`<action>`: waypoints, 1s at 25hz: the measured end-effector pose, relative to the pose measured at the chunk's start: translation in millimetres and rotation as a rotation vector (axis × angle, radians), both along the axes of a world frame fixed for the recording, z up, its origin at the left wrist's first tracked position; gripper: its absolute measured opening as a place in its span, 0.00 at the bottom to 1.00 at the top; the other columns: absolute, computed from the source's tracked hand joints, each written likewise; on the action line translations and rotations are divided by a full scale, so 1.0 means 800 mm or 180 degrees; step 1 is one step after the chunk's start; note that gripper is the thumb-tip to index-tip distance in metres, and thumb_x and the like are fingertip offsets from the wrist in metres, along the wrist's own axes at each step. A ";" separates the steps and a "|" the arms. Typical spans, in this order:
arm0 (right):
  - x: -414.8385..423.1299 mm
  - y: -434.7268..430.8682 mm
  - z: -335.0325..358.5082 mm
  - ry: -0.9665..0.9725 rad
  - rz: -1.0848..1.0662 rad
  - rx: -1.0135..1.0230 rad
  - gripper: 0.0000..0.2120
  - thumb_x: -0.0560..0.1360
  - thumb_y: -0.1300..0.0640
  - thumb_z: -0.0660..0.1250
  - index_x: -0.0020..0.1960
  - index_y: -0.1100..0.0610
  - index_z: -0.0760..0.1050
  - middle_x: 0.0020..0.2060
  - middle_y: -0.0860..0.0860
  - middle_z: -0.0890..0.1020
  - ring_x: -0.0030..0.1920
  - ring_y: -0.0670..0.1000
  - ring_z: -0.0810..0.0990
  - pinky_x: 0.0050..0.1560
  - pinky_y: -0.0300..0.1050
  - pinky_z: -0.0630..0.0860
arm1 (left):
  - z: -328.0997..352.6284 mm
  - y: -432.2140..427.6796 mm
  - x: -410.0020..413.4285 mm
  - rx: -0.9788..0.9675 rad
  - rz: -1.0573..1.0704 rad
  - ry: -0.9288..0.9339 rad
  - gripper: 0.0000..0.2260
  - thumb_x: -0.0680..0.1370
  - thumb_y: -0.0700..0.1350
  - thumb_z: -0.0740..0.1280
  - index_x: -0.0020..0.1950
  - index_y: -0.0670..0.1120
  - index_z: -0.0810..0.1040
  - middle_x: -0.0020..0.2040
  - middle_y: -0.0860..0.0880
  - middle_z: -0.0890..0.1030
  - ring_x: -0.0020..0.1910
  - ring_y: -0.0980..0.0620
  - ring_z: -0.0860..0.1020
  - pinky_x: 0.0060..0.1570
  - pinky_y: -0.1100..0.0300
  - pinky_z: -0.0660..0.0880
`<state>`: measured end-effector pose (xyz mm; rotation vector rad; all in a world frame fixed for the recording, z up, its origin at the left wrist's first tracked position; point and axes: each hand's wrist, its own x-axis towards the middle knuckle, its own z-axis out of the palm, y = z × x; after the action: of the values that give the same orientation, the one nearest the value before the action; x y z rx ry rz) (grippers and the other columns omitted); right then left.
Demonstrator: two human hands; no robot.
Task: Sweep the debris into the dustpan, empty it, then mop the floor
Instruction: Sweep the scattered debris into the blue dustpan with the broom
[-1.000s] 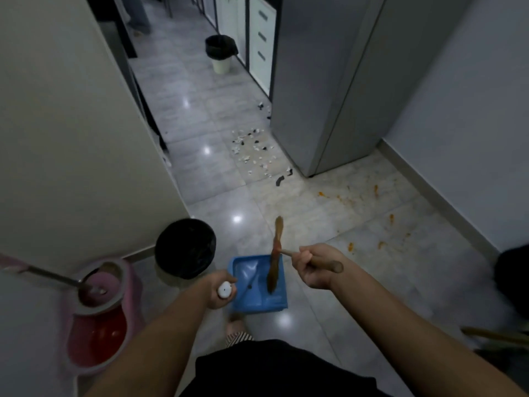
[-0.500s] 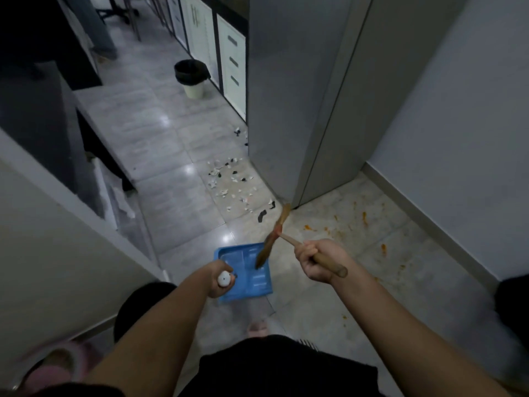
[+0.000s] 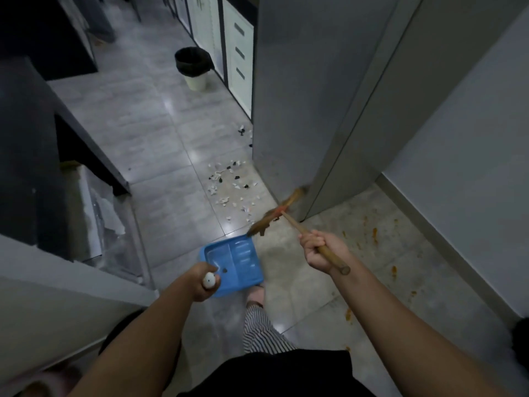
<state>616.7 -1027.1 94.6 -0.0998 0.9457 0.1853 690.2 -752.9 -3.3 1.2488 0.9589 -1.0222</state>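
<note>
My left hand [image 3: 202,283] grips the white-tipped handle of a blue dustpan [image 3: 234,260], which hangs above the grey tiles just ahead of my foot. My right hand [image 3: 320,250] grips the wooden handle of a broom [image 3: 274,214]; its brown bristle head points forward and left, above the floor near the corner of a tall grey cabinet [image 3: 300,110]. A patch of white and black debris [image 3: 232,187] lies on the tiles beyond the dustpan, beside the cabinet's base. Orange stains [image 3: 375,236] dot the floor to the right.
A bin with a black liner [image 3: 193,67] stands far down the corridor by white drawers [image 3: 237,55]. A dark counter [image 3: 34,144] runs along the left, with a pale wall [image 3: 57,305] below it. Another wall [image 3: 472,167] closes the right side.
I have walked forward toward the debris, carrying dustpan and broom. The nearby black bin and pink mop bucket dropped out of view behind me. The broom head has swung further forward and right.
</note>
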 end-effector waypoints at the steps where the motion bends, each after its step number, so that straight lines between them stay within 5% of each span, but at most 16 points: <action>1: 0.023 -0.013 -0.010 0.0019 -0.0079 0.0083 0.14 0.84 0.58 0.48 0.42 0.60 0.63 0.19 0.51 0.65 0.12 0.46 0.64 0.13 0.31 0.61 | -0.004 -0.006 0.017 0.0014 0.0049 0.0029 0.06 0.81 0.38 0.59 0.45 0.38 0.67 0.33 0.42 0.70 0.16 0.51 0.73 0.16 0.65 0.73; 5: 0.127 -0.047 -0.059 0.0142 -0.0344 0.0392 0.07 0.79 0.67 0.50 0.51 0.65 0.66 0.20 0.51 0.65 0.12 0.48 0.66 0.15 0.30 0.63 | -0.019 -0.027 0.090 0.0125 0.0128 0.0274 0.08 0.81 0.38 0.58 0.42 0.38 0.66 0.33 0.43 0.68 0.13 0.51 0.72 0.15 0.65 0.71; 10: 0.223 -0.059 -0.124 0.0321 -0.1123 0.0676 0.33 0.67 0.72 0.50 0.73 0.61 0.63 0.23 0.51 0.66 0.13 0.47 0.66 0.16 0.31 0.65 | -0.042 -0.075 0.173 0.0334 0.0022 0.0461 0.05 0.81 0.38 0.58 0.55 0.38 0.66 0.34 0.44 0.68 0.23 0.52 0.73 0.16 0.67 0.72; 11: 0.234 -0.062 -0.138 0.0341 -0.1312 0.0778 0.33 0.68 0.71 0.50 0.73 0.59 0.63 0.26 0.49 0.66 0.14 0.46 0.66 0.16 0.30 0.65 | -0.045 -0.083 0.183 0.0344 0.0071 0.0489 0.07 0.82 0.39 0.58 0.58 0.38 0.65 0.33 0.43 0.69 0.20 0.52 0.73 0.16 0.67 0.72; 14: 0.249 -0.067 -0.186 0.0238 -0.1676 0.1188 0.12 0.80 0.66 0.49 0.56 0.65 0.69 0.32 0.46 0.64 0.17 0.44 0.67 0.19 0.29 0.66 | -0.058 -0.094 0.207 0.0272 0.0284 0.0551 0.10 0.82 0.40 0.57 0.62 0.41 0.63 0.32 0.43 0.70 0.14 0.53 0.72 0.16 0.67 0.72; 17: 0.254 -0.068 -0.218 0.0346 -0.1607 0.1233 0.11 0.81 0.65 0.48 0.50 0.65 0.69 0.24 0.51 0.68 0.15 0.46 0.68 0.18 0.29 0.65 | -0.067 -0.087 0.230 0.0172 0.0394 0.0616 0.11 0.82 0.41 0.57 0.62 0.39 0.62 0.32 0.44 0.68 0.14 0.53 0.71 0.17 0.67 0.72; 20: 0.254 -0.063 -0.236 0.0517 -0.0905 0.0764 0.09 0.77 0.66 0.50 0.43 0.62 0.67 0.21 0.53 0.68 0.14 0.47 0.69 0.16 0.32 0.67 | -0.074 -0.080 0.244 0.0096 0.0347 0.0722 0.12 0.82 0.42 0.57 0.62 0.37 0.62 0.34 0.45 0.68 0.16 0.53 0.72 0.18 0.68 0.73; 25: 0.269 -0.059 -0.248 0.1367 0.0624 -0.0595 0.12 0.84 0.58 0.50 0.44 0.61 0.65 0.32 0.52 0.68 0.13 0.43 0.64 0.14 0.30 0.61 | -0.087 -0.066 0.268 -0.0005 0.0356 0.0850 0.11 0.82 0.43 0.57 0.56 0.35 0.66 0.34 0.44 0.69 0.16 0.53 0.72 0.18 0.68 0.73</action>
<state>832.0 -1074.0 -103.7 -0.3357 1.3820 0.3066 904.6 -805.8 -72.6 1.0611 1.2186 -1.1185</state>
